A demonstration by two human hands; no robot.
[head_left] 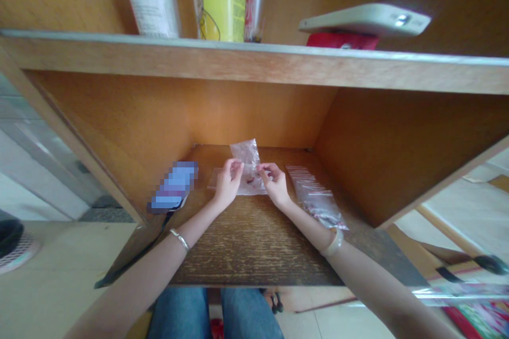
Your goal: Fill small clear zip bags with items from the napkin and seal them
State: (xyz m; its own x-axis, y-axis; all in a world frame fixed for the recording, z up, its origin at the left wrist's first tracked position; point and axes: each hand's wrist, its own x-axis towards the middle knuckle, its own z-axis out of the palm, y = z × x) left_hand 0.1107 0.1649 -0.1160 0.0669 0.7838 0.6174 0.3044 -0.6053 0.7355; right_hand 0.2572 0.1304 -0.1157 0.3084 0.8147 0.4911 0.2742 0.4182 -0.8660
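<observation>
A small clear plastic bag [246,151] stands up between my two hands over the wooden shelf. My left hand [229,180] pinches its left edge between thumb and fingers. On the other side, my right hand [273,183] has its fingertips closed at the bag's right edge. Under and behind the fingers lies another clear plastic sheet or bag [217,179], with small dark red bits [250,181] showing on or in it; I cannot tell which. To the right of my right hand lies an overlapping row of clear zip bags [314,196].
A phone [173,188] with a blurred screen lies at left, its black cable [139,254] running to the front edge. The upper shelf [254,66] holds a bottle [151,0], a yellow container [222,0] and a white device [366,18] on a red item. Side walls flank the compartment.
</observation>
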